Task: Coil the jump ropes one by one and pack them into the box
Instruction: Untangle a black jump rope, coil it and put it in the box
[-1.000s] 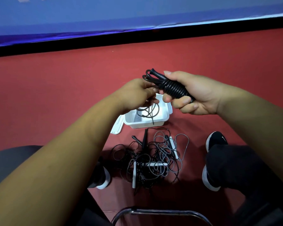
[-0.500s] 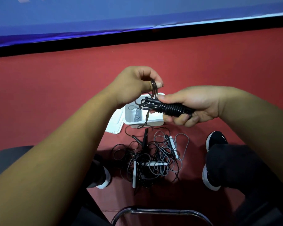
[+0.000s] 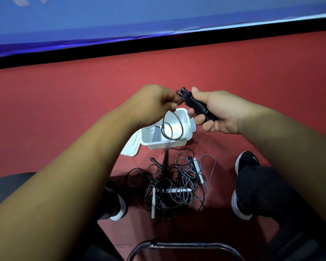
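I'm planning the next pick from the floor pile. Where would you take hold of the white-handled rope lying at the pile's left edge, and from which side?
Grip the white handle around its middle, coming from above and from its left. It lies straight, end-on to the person, at the left edge of the tangled pile; cords cross its upper end and crowd its right, so that side looks clearest.

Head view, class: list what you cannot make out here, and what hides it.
- Head view: handles of the black jump rope, wrapped in cord, covered by the right hand.
- Cord end, inside the left hand.
- White box contents, partly behind both hands.
- Number of ropes in the floor pile: too tangled.
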`<state>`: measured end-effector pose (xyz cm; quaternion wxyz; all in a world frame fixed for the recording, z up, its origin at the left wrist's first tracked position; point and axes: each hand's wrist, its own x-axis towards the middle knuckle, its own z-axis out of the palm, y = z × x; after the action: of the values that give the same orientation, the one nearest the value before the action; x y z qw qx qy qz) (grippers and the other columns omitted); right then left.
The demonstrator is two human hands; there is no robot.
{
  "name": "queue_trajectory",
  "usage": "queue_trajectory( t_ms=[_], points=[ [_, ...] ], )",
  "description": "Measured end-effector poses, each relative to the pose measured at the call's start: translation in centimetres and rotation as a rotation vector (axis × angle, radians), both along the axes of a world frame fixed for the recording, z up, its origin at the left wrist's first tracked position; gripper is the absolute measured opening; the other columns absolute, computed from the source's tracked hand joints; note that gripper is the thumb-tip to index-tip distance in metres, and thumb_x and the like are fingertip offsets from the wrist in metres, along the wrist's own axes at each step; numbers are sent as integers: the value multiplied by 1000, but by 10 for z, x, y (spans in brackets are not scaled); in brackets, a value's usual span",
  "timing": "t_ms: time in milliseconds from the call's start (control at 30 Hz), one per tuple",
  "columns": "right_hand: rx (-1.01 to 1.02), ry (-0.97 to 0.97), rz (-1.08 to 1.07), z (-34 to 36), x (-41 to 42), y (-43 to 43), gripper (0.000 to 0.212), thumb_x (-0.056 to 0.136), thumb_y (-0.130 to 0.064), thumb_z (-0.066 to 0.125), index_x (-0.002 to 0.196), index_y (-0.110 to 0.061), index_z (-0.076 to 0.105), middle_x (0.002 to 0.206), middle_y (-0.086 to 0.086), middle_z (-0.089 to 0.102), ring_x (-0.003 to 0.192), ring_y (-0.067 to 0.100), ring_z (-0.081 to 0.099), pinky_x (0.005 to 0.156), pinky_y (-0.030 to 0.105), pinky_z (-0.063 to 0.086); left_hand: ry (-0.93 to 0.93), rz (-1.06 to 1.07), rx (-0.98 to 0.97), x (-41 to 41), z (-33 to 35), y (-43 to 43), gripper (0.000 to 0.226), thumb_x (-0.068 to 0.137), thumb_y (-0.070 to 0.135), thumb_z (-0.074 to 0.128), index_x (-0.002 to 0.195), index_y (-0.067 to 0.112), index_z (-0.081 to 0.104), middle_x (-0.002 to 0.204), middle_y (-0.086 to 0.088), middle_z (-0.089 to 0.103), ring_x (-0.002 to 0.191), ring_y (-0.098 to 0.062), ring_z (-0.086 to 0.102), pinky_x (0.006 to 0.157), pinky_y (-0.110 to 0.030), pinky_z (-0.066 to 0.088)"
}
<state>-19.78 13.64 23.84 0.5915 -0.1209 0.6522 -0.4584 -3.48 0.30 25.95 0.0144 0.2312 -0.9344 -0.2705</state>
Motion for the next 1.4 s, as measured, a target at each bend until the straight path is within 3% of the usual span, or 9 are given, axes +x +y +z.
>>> queue_trajectory(
  t_ms=[167,267,467,533,633,800,1033,1233,1400],
  points=[
    [-138,-70,15,-1,13,-2,39,108,-52,55,117,-15,60,79,2,60,54,12,41,40,21,24,-146,134,18,-7,-13,7,15,97,20,63,92,6,68,78,-10,74,74,-30,72,68,-42,61],
    [-190,-126,-22,-2,12,-4,40,107,-53,55,121,-15,58,81,1,60,54,12,42,39,22,24,-90,292,280,-9,-20,10,24,103,14,47,98,-1,64,75,-16,74,58,-29,72,50,-37,59],
    [-203,-140,-109,1,5,-5,43,107,-55,54,122,-15,59,78,-1,59,51,10,42,37,22,22,277,411,654,-12,-20,7,30,111,29,51,91,10,62,75,-11,75,80,-29,74,87,-44,61],
    [-192,-130,-114,0,5,-6,43,108,-55,52,120,-14,58,76,-1,58,51,10,42,37,22,22,374,442,787,-12,-21,5,34,112,33,47,90,10,59,65,-5,66,87,-33,77,80,-35,58],
    [-190,-97,-112,2,2,-8,41,109,-54,50,119,-14,57,75,-1,58,52,11,43,38,23,24,492,498,896,-17,-19,5,39,113,37,44,87,12,58,57,0,46,60,-25,65,71,-35,48],
    [-198,-104,-128,6,-4,-9,40,108,-57,50,117,-19,57,74,-1,57,51,12,42,38,23,24,403,397,749,-18,-20,2,37,111,34,47,88,13,66,59,5,47,54,-14,39,58,-31,34],
    [-209,1,-91,7,-4,0,54,94,-70,64,115,-21,61,79,-1,59,53,12,41,42,24,24,216,362,805,-13,-22,6,10,105,25,62,98,22,69,97,2,78,62,-8,46,62,-28,37],
    [-197,99,-90,10,-3,3,45,92,-62,74,109,-21,63,77,-1,59,53,14,37,46,25,20,151,258,788,-9,-20,1,20,103,18,64,120,15,75,108,-4,80,89,-13,64,85,-33,48],
    [-162,142,-43,5,4,2,36,94,-50,65,110,-17,62,78,1,60,51,16,39,46,26,20,-40,239,732,-3,-19,-1,18,100,10,68,115,12,77,100,-5,81,100,-22,74,81,-36,47]
  ],
)
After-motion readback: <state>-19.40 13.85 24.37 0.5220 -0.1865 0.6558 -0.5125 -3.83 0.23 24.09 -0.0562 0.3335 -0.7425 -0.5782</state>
